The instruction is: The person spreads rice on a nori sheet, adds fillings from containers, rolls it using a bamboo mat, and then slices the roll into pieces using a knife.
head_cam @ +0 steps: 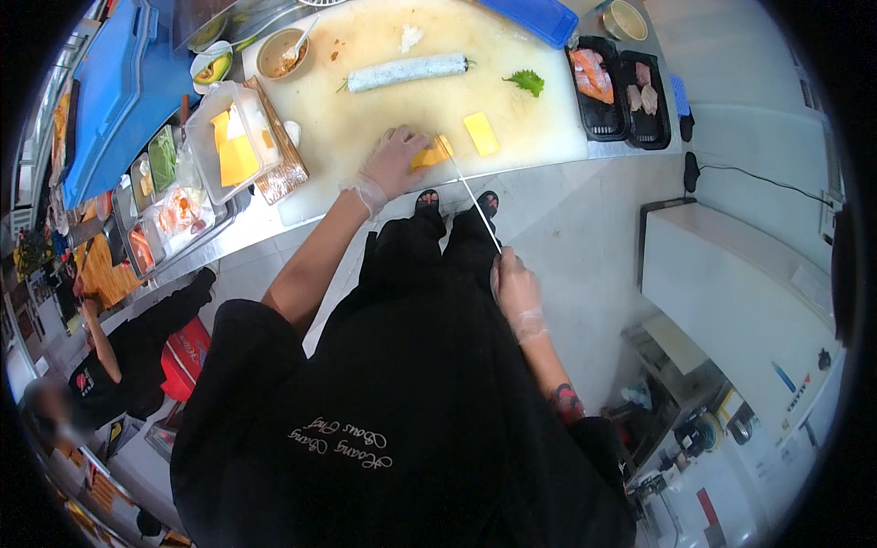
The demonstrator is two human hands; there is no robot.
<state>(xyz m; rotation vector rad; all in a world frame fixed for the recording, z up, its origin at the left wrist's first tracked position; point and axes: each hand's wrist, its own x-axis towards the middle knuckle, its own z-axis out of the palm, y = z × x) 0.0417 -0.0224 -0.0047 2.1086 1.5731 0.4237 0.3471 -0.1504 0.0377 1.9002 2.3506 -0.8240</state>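
My left hand [390, 164], in a clear disposable glove, presses a yellow-orange food slab [430, 156] onto the white cutting board [562, 123] near its front edge. In my gloved right hand [519, 291] is the handle of a long thin-bladed knife [477, 203]. The blade crosses the board's front edge, its tip end at the slab's right part. I cannot tell how deep it sits. A paler yellow slice [481, 134] lies flat just to the right. Farther back rests a long pale roll [408, 72] with green tips showing at its ends.
A green leaf [526, 81] and white crumbs [411, 38] lie on the board. Black trays [603, 127] of fish stand right. A clear tub [205, 175] of yellow slices, a wooden block [284, 179] and a bowl with a spoon [267, 51] stand left. Another person [130, 342] is at far left.
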